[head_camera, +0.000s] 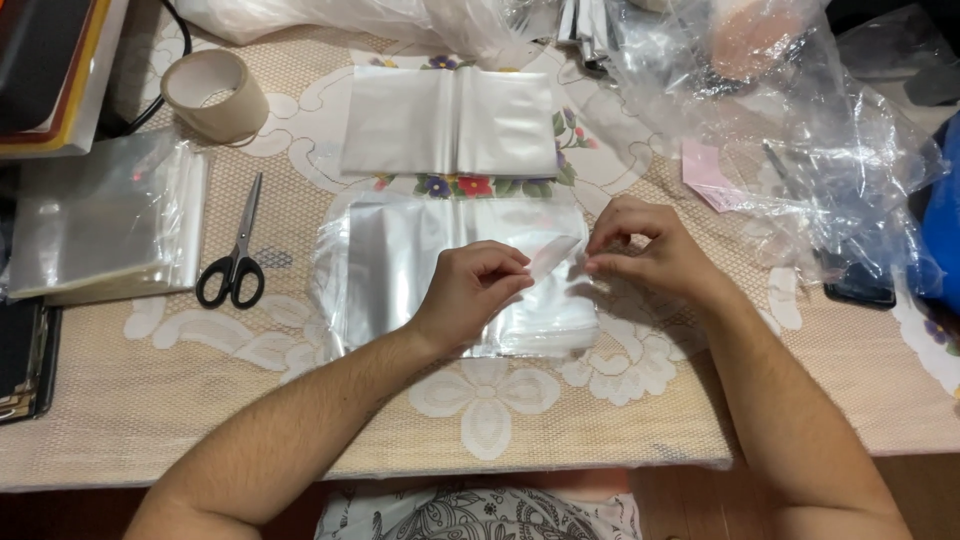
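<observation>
1. The left hand (470, 290) rests on a stack of clear plastic bags (400, 275) near the middle of the table (150, 420), its fingers curled and pinching one end of a small translucent strip (553, 255).
2. The right hand (645, 255) pinches the strip's other end between thumb and fingertips, just beside the stack's right edge.
3. The strip runs tilted between the two hands, lifted slightly off the bags.
4. A second, folded pile of plastic sheets (450, 122) lies just behind the stack, toward the table's far edge.
5. Black-handled scissors (236, 255) lie shut to the left of the stack, blades pointing to the far edge.
6. A roll of tape (213, 93) stands near the far left corner.
7. A flat packet of clear sleeves (100, 220) sits at the left edge, beside the scissors.
8. Crumpled clear plastic wrap (800, 130) fills the far right corner, with a dark phone (858, 285) partly under it.
9. The table carries a beige lace cloth with flower patterns.
</observation>
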